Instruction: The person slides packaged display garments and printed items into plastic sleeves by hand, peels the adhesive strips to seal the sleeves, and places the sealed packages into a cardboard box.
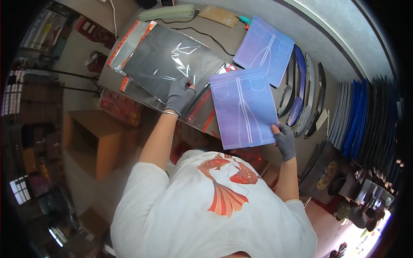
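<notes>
My right hand [284,139], in a grey fingerless glove, grips the lower right edge of a blue-purple card [245,109] printed with a denim design, thumb on top. The card is tilted above the table's front edge. My left hand [180,94], gloved alike, has its fingers curled at the near edge of a stack of clear plastic bags [167,58], pinching the top one. The bags look dark and shiny, with red-orange strips at their far left ends. A second printed card [266,49] of the same design lies behind the held one.
Curved black, grey and blue plastic pieces [299,90] lie right of the cards. Blue and black folders [357,116] stand in a row farther right. A teal glue gun [245,20], a brown board [218,16] and a black cable [206,34] are at the back. A cardboard box [92,137] stands left.
</notes>
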Demonstrator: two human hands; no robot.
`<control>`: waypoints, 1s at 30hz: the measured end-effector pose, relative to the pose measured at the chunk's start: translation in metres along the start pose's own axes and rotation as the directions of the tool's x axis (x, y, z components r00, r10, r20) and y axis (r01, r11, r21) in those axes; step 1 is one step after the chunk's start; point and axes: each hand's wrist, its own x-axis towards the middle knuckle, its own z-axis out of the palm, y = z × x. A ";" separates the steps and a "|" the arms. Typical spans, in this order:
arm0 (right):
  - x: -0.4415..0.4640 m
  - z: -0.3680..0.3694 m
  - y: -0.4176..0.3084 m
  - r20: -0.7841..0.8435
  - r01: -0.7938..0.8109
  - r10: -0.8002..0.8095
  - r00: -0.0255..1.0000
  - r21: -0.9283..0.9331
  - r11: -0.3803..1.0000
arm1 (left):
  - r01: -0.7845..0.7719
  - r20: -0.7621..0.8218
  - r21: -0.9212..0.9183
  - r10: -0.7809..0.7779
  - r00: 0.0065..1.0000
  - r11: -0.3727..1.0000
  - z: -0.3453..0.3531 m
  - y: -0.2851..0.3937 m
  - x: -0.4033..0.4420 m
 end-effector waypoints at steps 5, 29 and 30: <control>0.022 0.026 -0.021 0.131 -0.028 0.037 0.991 -0.070 0.997 | -0.044 0.090 0.217 0.025 0.996 0.975 -0.001 0.016 -0.003; 0.075 0.189 -0.086 0.315 -0.025 -0.062 0.947 0.263 0.965 | -0.172 0.031 0.077 0.170 0.985 0.982 -0.033 0.029 -0.043; 0.079 0.197 -0.095 0.337 -0.021 -0.079 0.938 0.285 0.958 | -0.168 0.030 0.080 0.166 0.986 0.983 -0.035 0.030 -0.043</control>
